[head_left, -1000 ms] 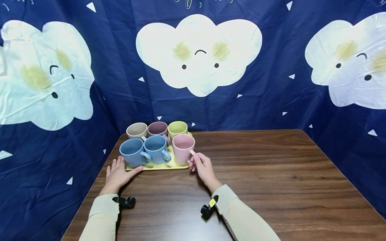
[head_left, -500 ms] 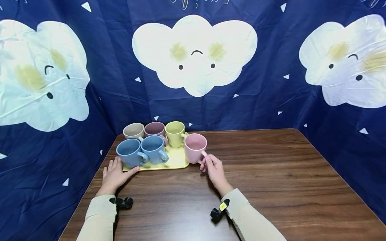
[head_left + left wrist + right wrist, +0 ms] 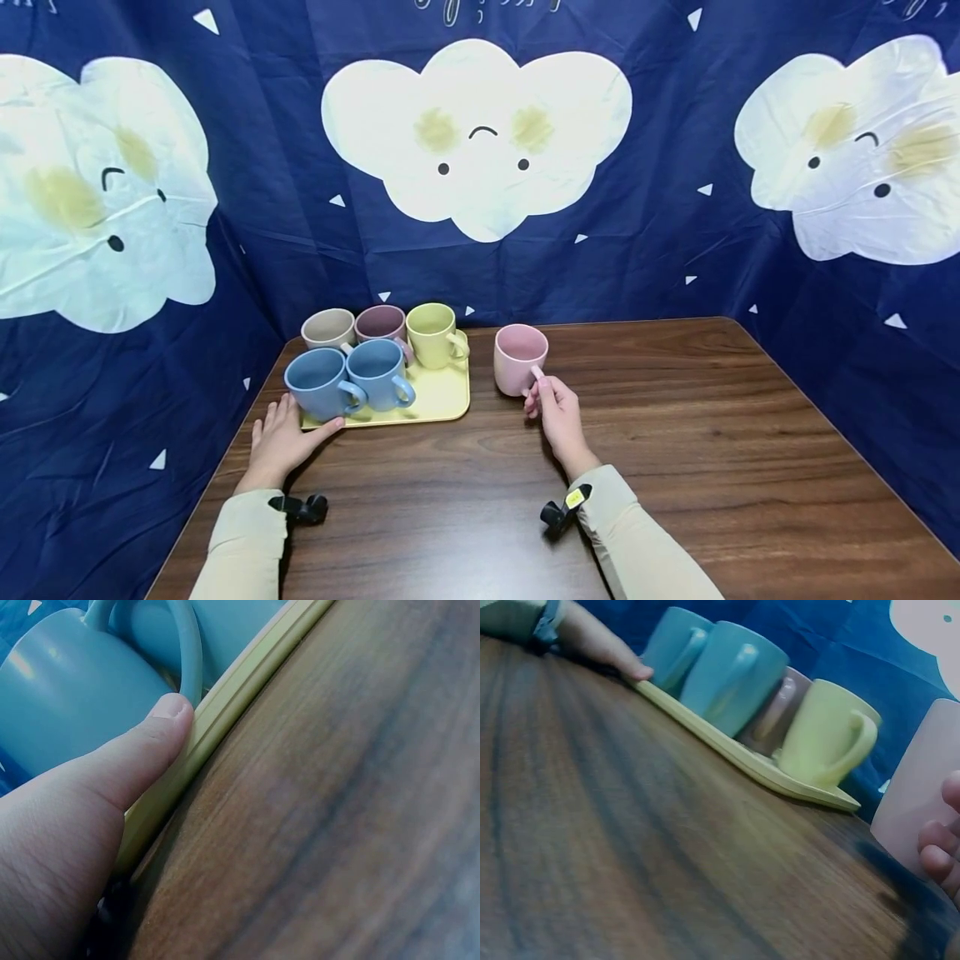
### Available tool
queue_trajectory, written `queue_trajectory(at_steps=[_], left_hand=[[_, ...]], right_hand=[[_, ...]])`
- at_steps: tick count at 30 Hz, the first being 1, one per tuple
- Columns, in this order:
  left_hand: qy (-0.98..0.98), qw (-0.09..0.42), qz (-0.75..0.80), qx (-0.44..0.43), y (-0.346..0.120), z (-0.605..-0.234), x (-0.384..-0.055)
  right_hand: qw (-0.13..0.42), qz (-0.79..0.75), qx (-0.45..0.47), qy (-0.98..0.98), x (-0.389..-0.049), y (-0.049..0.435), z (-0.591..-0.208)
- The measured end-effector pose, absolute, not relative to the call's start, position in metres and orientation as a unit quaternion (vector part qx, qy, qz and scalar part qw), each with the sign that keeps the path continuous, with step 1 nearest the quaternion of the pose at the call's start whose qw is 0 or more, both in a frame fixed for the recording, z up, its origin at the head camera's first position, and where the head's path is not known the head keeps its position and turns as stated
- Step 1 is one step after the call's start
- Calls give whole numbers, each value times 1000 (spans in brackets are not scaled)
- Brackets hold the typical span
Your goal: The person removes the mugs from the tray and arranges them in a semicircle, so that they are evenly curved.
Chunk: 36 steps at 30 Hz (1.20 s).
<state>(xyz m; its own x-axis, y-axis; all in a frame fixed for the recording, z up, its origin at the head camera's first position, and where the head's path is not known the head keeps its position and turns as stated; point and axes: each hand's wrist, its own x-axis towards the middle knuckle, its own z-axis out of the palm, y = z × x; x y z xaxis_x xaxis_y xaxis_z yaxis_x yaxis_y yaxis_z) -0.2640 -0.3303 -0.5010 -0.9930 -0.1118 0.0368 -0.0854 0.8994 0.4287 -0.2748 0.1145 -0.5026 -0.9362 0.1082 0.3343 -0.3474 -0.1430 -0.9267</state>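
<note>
My right hand [image 3: 558,417] pinches the handle of a pink mug [image 3: 517,362], which is upright, a short way right of the yellow tray [image 3: 442,400]. In the right wrist view a dark shadow lies under the pink mug [image 3: 915,802]. My left hand [image 3: 281,442] rests at the tray's front left corner, fingers spread and thumb along the tray's rim [image 3: 225,712]. Close to that hand are two blue mugs [image 3: 318,387] on the tray. Behind them on the tray stand a beige mug [image 3: 326,333], a purple mug [image 3: 378,329] and a yellow mug [image 3: 431,342].
The brown wooden table [image 3: 675,433] stretches right and toward me. A dark blue curtain [image 3: 360,258] with white clouds hangs along the back and both sides. Each wrist wears a small black camera [image 3: 303,508].
My right hand has carried the pink mug rightward off the tray's right front part, past its edge. My left hand stays at the tray's corner. The head view has shifted slightly.
</note>
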Motion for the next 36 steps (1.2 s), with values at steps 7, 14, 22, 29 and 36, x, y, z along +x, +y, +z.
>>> queue_trajectory(at_steps=[7, 14, 22, 29, 36], left_hand=[[-973, 34, -222, 53, -334, -506, -262], [-973, 35, -220, 58, -335, -508, -262], [-974, 45, -217, 55, -335, -508, -264], [-973, 46, -220, 52, -333, -507, -264], [-974, 44, -216, 50, -330, -507, -266]], right_hand=[[173, 742, 84, -643, -287, 120, -509], [185, 741, 60, -643, -299, 127, -511], [222, 717, 23, -660, -316, 137, -511], [254, 683, 5, -685, -328, 142, -512], [271, 677, -4, -684, -341, 149, -514]])
